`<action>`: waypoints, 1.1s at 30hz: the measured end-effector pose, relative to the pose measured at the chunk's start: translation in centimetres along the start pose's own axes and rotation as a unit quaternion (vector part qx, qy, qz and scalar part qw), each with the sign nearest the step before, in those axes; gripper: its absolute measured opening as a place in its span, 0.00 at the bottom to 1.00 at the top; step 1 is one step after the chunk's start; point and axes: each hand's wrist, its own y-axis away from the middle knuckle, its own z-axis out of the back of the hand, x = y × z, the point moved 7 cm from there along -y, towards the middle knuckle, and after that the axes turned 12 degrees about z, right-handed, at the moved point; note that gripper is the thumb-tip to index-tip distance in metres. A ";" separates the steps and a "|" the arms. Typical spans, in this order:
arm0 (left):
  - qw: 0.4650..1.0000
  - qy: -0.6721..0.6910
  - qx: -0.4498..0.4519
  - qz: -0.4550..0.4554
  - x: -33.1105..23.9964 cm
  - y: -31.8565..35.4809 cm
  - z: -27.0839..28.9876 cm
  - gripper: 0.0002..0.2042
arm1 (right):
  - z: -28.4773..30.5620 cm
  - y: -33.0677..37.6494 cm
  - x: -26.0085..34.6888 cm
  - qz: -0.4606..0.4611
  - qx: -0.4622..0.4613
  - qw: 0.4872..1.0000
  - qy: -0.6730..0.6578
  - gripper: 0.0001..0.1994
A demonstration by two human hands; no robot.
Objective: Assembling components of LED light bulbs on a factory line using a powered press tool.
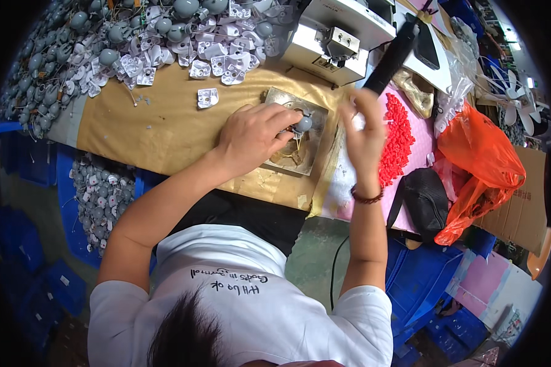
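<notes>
My left hand (257, 133) is closed, thumb and fingertips pinching a small part with a grey rounded head (303, 124). That part rests in or just over a shallow square metal tray (320, 122) on the bench; the fingers hide much of it. To the right, my right hand (364, 131) is raised beside the lower end of a tilted black powered screwdriver (398, 52). Motion blurs its fingers, so whether they touch the tool does not show. A loose white plastic piece (207, 98) lies beyond my left hand.
White plastic pieces (226, 58) and grey round-headed parts (107, 56) are heaped at the back left. A white machine (324, 52) stands behind the tray. Small red pieces (397, 140) spread at the right, near an orange plastic bag (480, 153) and a black pouch (425, 202).
</notes>
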 end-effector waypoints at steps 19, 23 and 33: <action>0.956 -0.151 0.230 0.100 4.6 11.4 16.3 0.15 | -3.1 3.1 -2.1 -0.217 0.127 0.922 -0.296 0.10; 0.921 -0.316 0.168 0.153 8.1 12.9 21.2 0.14 | -1.4 4.6 -3.6 -0.237 0.122 0.924 -0.272 0.10; 0.964 -0.262 0.034 -0.034 6.7 1.6 9.6 0.16 | 6.9 6.1 -4.5 -0.208 0.058 0.966 -0.141 0.08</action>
